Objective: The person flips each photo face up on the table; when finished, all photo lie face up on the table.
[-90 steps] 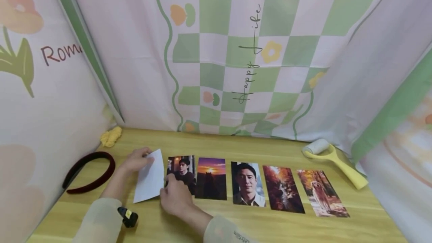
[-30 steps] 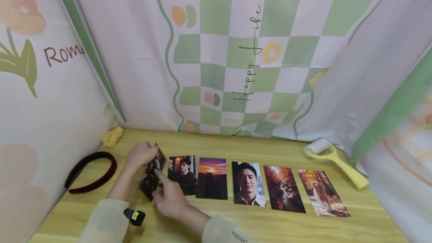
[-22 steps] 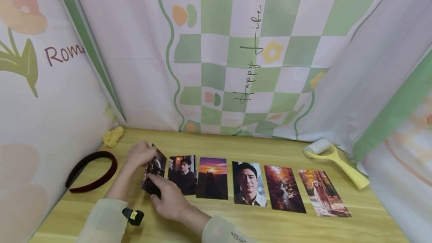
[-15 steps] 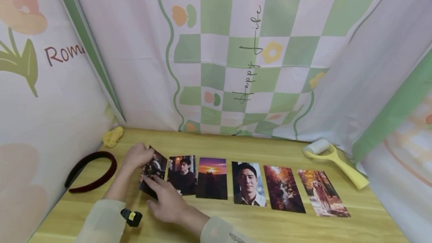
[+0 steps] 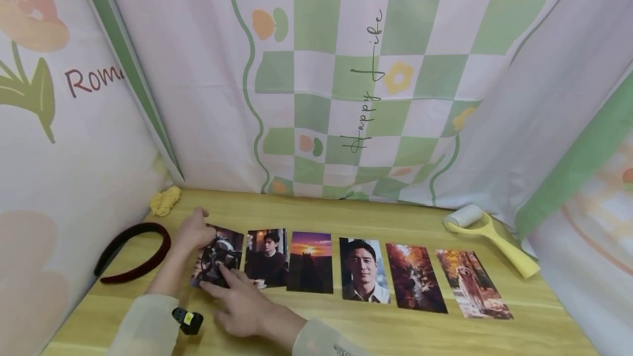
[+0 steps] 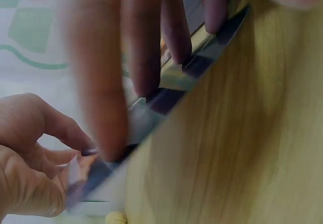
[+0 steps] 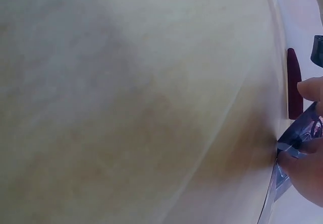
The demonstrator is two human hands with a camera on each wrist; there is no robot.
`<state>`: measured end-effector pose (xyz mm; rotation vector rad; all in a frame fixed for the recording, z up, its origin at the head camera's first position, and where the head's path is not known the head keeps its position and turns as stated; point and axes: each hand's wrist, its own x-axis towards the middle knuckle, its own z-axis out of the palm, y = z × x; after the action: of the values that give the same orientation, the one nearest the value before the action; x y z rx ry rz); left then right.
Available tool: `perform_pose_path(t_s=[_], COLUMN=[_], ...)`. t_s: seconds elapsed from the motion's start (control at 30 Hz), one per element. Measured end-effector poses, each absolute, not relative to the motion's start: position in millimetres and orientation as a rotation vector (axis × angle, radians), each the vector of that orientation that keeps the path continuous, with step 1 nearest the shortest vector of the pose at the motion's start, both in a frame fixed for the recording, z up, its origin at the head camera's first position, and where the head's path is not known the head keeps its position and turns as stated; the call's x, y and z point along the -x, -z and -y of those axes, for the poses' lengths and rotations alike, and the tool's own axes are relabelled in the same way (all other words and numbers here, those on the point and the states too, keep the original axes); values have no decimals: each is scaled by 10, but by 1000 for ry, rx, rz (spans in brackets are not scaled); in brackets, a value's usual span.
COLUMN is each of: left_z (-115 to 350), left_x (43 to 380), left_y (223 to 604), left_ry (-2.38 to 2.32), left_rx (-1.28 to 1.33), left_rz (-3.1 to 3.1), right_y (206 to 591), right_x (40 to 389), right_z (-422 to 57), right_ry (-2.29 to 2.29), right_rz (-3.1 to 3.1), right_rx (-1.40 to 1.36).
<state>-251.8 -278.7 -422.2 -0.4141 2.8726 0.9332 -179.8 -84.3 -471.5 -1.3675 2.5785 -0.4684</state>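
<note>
A dark photo print (image 5: 231, 238) showing a shiny black machine-like shape lies at the left end of a row of photos. At its upper left edge, my left hand (image 5: 193, 232) pinches the print; in the left wrist view the thumb and a finger of this left hand (image 6: 28, 158) hold one corner. The print (image 6: 166, 100) stands tilted to the wood surface in that view. My right hand (image 5: 247, 304) lies over the print's lower part, fingers spread and fairly straight, fingertips touching it. Beside it is a photo of a person in a dark sweater (image 5: 269, 262).
Further right lie a sunset photo (image 5: 310, 262), a portrait photo (image 5: 365, 268), an autumn stream photo (image 5: 416, 279) and a dog photo (image 5: 470, 284). A dark red headband (image 5: 135, 279) and yellow scrunchie (image 5: 165, 201) are at left, a yellow-handled lint roller (image 5: 499, 240) at right.
The print first showed its white back, then its picture side. It has since come down flatter and leftward, my left hand lowering with it, my right hand's fingers spreading on it.
</note>
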Motion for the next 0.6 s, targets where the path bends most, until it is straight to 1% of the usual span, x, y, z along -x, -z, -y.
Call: perform_pose_path(t_s=[0.2, 0.6], left_z=[2796, 2913], left_x=[2522, 2549], left_y=[4282, 4445], left_ry=[-812, -783], left_rx=[397, 376], left_rz=[-2908, -2904], right_y=[4775, 4777], right_x=[1809, 1797], right_z=[846, 856], right_ry=[247, 129], right_rz=[-2585, -2567], right_rx=[1444, 1460])
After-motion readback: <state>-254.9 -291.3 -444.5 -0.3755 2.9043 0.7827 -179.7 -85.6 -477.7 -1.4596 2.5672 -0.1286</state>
